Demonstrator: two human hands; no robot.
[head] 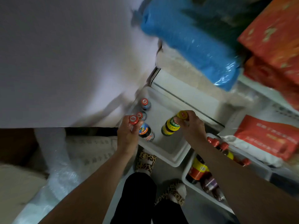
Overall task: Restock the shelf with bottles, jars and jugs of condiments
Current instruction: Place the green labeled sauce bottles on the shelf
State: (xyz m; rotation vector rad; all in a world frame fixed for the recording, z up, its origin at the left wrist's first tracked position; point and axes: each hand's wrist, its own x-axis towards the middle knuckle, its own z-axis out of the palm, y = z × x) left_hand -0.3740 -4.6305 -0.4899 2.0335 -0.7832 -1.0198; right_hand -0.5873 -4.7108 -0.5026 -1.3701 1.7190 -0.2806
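Observation:
My left hand (128,134) grips the neck of a dark sauce bottle with a red cap (146,131), held over the white shelf tray (168,152). My right hand (191,125) grips a dark bottle with a yellow cap and green-yellow label (169,127) by its neck, over the same tray. Two more red-capped bottles (145,104) stand at the tray's back left corner, one behind the other.
A lower white bin (187,178) at the right holds several sauce bottles with red caps. Red and white bags (265,139), a blue plastic pack (191,41) and red boxes (273,33) fill the shelves at the right. A white panel (64,62) stands left. My feet (145,160) are below.

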